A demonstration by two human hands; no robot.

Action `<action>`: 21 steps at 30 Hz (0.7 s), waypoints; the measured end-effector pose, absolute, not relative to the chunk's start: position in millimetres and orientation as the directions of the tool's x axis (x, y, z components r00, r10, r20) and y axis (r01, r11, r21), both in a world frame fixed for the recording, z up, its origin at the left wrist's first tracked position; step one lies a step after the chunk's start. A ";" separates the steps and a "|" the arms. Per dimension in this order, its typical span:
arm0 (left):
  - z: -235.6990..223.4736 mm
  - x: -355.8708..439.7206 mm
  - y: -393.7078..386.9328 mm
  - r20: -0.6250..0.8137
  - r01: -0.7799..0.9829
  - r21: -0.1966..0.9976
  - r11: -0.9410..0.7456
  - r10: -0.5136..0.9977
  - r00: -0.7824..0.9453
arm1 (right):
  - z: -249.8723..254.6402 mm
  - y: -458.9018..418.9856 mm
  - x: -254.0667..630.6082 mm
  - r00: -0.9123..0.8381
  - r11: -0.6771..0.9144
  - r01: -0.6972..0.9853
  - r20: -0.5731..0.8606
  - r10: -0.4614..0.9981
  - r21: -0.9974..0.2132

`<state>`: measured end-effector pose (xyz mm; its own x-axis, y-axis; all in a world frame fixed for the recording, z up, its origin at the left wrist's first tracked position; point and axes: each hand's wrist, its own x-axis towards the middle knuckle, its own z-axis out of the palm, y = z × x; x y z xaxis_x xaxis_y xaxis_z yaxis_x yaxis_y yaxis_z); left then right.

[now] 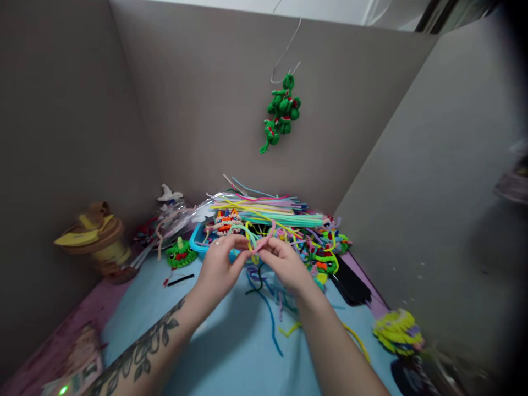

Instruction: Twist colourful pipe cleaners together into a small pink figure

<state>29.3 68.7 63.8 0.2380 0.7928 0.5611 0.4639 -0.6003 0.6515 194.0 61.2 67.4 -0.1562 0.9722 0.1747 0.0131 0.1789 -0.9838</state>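
Between the two sets of fingertips: a pink fuzzy strand [268, 236], standing up in a bent strip. Left hand [223, 261] pinches it narrowly, thumb against fingers; right hand [286, 264] pinches narrowly from the other side, tips nearly meeting. A yellow fuzzy strand [248, 228] and a mint strand [237, 226] show at the same spot; can't tell which are gripped and which only lie behind.

To do it well, I'd say: hold firm with the left near the crossing, bend with the right in small turns, keep the pile uncrushed and the loose end pointing up, clear of the fingers.

Straight beyond both hands: blue tray [193, 242] with a strand bundle [264, 206] above it, busy colours, easy to confuse with the piece in hand. Below the fingertips, a loose blue strand [272, 324] trails on the light blue cover [231, 357]; could snag, as could the short yellow piece [291, 330] beside the right forearm. Left of left hand: green fuzzy figure [180, 254], black stick [180, 280]. Right of right hand: black flat object [350, 280]. High above the hands, out of the way: hanging green bunch [284, 107].
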 end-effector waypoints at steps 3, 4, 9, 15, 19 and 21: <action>66.9 27.1 70.0 0.533 0.430 0.671 -0.604 0.796 0.286 | 67.6 61.1 195.1 -0.159 0.103 -0.076 0.114 0.981 -0.992; 67.6 26.6 70.5 0.526 0.421 0.672 -0.609 0.793 0.307 | 67.5 61.1 195.1 -0.150 0.087 -0.101 0.102 0.983 -0.991; 68.0 25.1 72.6 0.507 0.433 0.648 -0.627 0.778 0.371 | 65.5 62.5 193.6 -0.109 0.051 -0.196 0.073 0.991 -0.979; 79.3 21.3 68.3 0.467 0.369 0.699 -0.612 0.782 0.414 | 61.0 67.9 200.3 -0.057 0.039 -0.327 0.061 0.997 -0.944; 91.0 19.3 62.6 0.435 0.324 0.704 -0.632 0.744 0.507 | 59.6 71.0 205.7 -0.002 0.122 -0.233 0.126 0.992 -0.965; 94.8 19.1 59.6 0.438 0.313 0.684 -0.659 0.714 0.546 | 59.3 72.0 206.0 0.026 0.129 -0.216 0.127 0.992 -0.968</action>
<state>19.1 59.6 94.8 0.5456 0.7144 0.4381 0.3129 -0.6586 0.6843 206.0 72.0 59.3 0.0262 0.9916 0.1268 -0.2156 0.1295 -0.9679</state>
